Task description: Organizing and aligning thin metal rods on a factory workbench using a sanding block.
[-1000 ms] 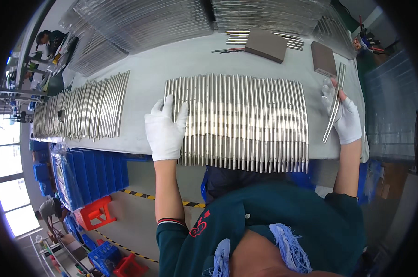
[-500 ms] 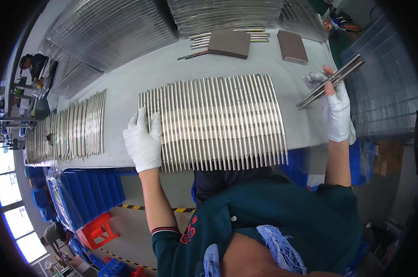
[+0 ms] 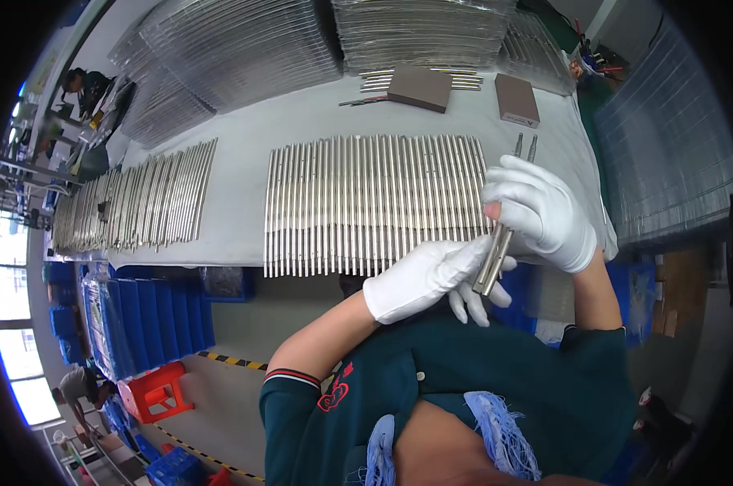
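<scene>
Now both gloved hands close on two rods [image 3: 502, 219]: right hand [image 3: 541, 212] wraps their middle, left hand [image 3: 428, 277] pinches the lower ends, above the table [image 3: 237, 130] edge, beside one rod row [image 3: 366, 204]; two brown blocks [image 3: 420, 87] behind

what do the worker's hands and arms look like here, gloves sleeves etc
Both the left hand and the right hand wear plain white fabric gloves that end at the wrists. The forearms are bare. A short dark green sleeve on the left arm has a red-and-white striped cuff.
</scene>
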A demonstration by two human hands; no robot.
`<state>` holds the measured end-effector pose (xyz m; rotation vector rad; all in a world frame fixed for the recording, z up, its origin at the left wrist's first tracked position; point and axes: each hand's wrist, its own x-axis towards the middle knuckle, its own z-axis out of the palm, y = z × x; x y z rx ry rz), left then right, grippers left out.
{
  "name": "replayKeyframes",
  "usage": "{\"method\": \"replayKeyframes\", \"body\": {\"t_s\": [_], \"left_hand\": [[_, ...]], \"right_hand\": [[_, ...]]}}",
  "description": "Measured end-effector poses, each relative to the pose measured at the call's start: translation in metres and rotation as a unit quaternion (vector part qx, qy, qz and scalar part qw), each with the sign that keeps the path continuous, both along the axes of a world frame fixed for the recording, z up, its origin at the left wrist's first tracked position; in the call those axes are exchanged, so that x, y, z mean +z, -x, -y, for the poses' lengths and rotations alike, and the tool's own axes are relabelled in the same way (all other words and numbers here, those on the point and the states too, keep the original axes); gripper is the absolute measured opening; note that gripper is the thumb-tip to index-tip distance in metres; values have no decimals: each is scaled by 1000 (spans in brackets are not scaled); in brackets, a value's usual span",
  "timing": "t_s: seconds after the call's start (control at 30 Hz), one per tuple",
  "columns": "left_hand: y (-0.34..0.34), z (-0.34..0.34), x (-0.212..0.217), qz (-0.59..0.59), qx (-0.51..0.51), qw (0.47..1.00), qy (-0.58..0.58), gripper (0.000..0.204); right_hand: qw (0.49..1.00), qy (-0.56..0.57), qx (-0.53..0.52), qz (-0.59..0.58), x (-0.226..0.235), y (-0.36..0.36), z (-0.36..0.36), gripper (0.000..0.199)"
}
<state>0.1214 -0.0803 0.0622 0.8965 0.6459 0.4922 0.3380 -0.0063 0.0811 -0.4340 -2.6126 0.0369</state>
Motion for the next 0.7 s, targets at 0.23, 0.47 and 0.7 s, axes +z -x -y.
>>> {"method": "replayKeyframes", "body": {"t_s": [0.23,0.47,0.7], "left_hand": [[-20,15,17,76,58,994,47,44],[-27,16,6,-74,38,984,-157,28],[0,3,-14,-312,149,765,-543,41]], "right_hand": [[995,-56,16,-86,9,15,11,45],[753,557,-88,-339,-21,0,51,60],[724,539,-97,-419,-23,-20,23,38]]}}
